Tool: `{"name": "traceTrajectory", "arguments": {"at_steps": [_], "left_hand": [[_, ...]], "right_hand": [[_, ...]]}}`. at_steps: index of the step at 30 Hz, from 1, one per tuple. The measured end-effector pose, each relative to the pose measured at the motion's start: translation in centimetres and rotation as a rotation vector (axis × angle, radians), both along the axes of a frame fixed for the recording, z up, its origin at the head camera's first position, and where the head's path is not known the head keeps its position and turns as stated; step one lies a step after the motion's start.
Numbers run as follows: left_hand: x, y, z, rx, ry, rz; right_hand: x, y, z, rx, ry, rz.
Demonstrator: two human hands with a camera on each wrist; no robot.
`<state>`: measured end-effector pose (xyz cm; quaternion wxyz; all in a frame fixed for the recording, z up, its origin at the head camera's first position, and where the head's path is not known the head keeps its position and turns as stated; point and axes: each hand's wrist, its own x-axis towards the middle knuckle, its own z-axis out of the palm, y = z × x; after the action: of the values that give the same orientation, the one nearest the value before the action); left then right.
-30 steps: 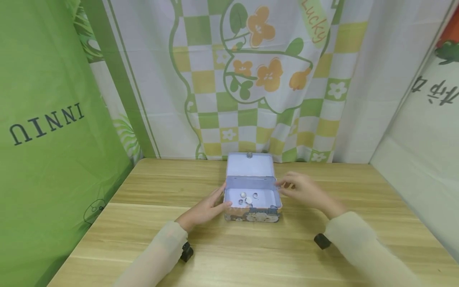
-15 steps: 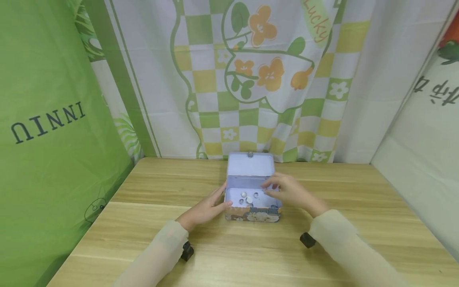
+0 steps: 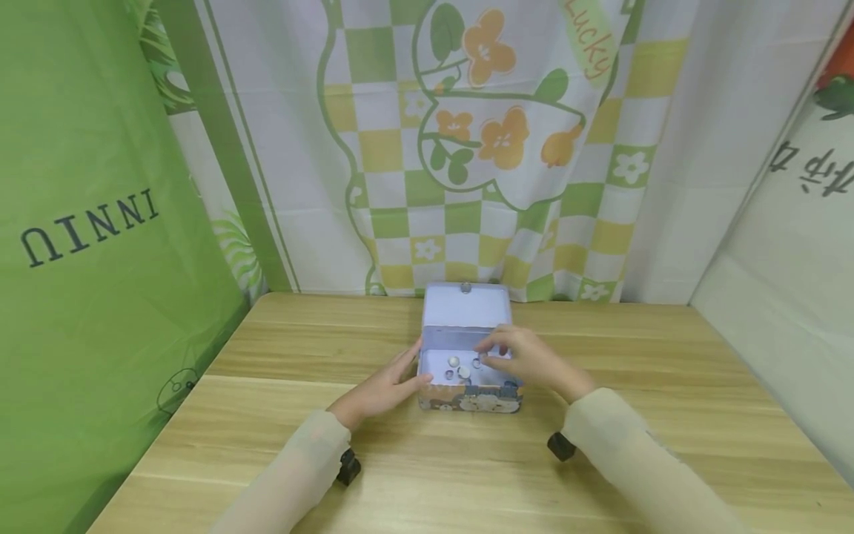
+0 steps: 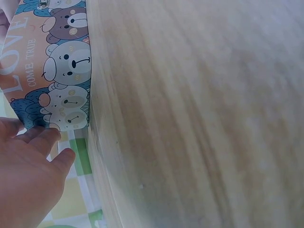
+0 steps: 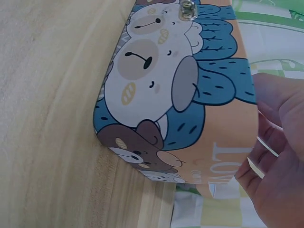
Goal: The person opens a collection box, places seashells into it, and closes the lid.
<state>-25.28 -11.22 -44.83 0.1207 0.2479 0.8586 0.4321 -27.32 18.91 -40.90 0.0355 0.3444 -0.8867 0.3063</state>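
A small tin box [image 3: 470, 399] with cartoon bears on its front stands on the table, its lid [image 3: 465, 304] raised at the back. Several small round pieces [image 3: 463, 372], whitish or clear, lie on its pale floor; their kind is too small to make out. My left hand [image 3: 378, 389] grips the box at its left side, thumb over the front corner of the rim. Over the right half of the box, my right hand [image 3: 530, 358] reaches down with thumb and forefinger close together. Whether a piece sits between those fingertips is unclear; the right wrist view has them partly hidden behind the box wall.
The wooden table [image 3: 320, 475] extends around the box on both sides and in front. A patterned curtain [image 3: 454, 245] hangs behind the table's back edge. Green cloth [image 3: 100, 311] closes off the left side and a pale cloth [image 3: 787, 289] the right.
From the box's right rim, my right hand has moved left over the interior, close to the small pieces. My left hand keeps its place on the box.
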Motion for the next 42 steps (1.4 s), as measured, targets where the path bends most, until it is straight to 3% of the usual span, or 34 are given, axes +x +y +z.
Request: {"name": "traceTrajectory", "arguments": {"at_steps": [26,42], "left_hand": [[-0.2,0.0,-0.2,-0.007,-0.002,-0.005],[-0.3,0.0,-0.2,0.007,0.004,-0.005]], "right_hand": [[0.1,0.0,-1.5,-0.025,0.000,-0.020],[0.4,-0.1,-1.2,-0.039,-0.010,-0.017]]}}
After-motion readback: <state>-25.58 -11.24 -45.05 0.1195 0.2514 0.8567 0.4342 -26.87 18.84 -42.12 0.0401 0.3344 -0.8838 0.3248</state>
